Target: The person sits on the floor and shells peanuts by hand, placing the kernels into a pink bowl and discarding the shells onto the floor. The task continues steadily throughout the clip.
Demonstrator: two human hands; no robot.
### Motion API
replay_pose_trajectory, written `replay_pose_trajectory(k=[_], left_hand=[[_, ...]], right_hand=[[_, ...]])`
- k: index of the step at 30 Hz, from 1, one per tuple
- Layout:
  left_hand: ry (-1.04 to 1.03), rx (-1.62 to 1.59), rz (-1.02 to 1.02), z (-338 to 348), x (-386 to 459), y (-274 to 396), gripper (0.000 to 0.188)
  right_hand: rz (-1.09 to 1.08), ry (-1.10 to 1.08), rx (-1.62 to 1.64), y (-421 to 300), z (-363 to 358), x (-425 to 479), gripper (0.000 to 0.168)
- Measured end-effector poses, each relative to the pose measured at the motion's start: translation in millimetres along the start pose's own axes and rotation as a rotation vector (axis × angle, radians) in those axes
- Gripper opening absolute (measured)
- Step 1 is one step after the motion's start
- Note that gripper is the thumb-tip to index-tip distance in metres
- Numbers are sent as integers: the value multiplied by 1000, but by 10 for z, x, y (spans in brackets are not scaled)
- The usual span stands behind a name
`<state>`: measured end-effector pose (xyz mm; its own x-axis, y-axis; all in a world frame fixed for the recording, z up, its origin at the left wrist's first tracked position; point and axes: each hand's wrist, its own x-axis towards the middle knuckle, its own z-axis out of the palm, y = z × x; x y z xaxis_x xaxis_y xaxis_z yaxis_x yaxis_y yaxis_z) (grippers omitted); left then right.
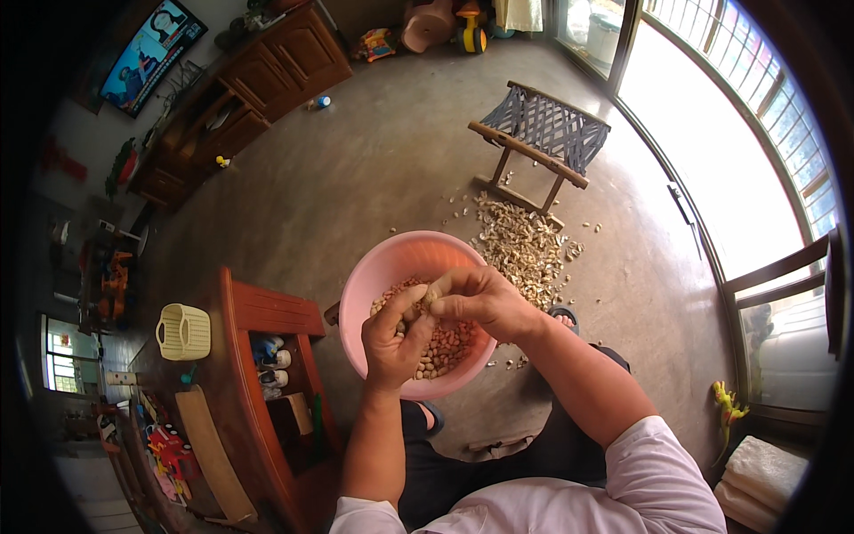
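A pink plastic basin (417, 243) stands on the floor in front of my knees. Inside it lie reddish shelled peanut kernels (462, 337) and paler, unshelled peanuts (434, 364). Over the basin, my left hand (393, 344) and my right hand (477, 304) meet at the fingertips. Pinched between them is a peanut (430, 297), partly hidden by the fingers. Some more peanuts (401, 327) appear in the curl of my left hand. Past my right wrist, a heap of broken peanut shells (524, 250) is spread on the floor beside the basin.
A folding stool (547, 130) with a woven strap seat stands at the shell heap's far edge. Left of the basin is a reddish wooden table (243, 387) with shoes on its shelf and a woven plastic basket (183, 332) on top. Glass sliding doors (680, 193) line the right side.
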<state>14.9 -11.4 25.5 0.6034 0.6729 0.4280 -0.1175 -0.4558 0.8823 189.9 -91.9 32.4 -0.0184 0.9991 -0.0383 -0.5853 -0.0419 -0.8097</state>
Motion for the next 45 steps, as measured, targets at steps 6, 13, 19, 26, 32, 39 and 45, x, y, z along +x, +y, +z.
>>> replay_pose_trajectory(k=[6, 13, 19, 26, 32, 39, 45], left_hand=[[-66, -44, -11, -20, 9, 36, 32], [-51, -398, -198, 107, -33, 15, 25], [-188, -404, -212, 102, -50, -114, 27], [-154, -355, -235, 54, -71, -54, 26], [-187, -443, -401, -138, -79, -199, 15], [-196, -424, -416, -158, -65, -123, 12], [-188, -422, -418, -202, -91, -92, 10]], right_hand=[[8, -2, -87, 30, 6, 10, 18], [0, 90, -203, 156, -47, -18, 18], [-36, 213, -159, 230, 39, -16, 18], [24, 145, -165, 248, 24, 5, 17], [117, 128, -388, 221, 77, 23, 24], [140, 50, -533, 123, 79, 3, 26], [10, 54, -848, 82, 146, -36, 26]])
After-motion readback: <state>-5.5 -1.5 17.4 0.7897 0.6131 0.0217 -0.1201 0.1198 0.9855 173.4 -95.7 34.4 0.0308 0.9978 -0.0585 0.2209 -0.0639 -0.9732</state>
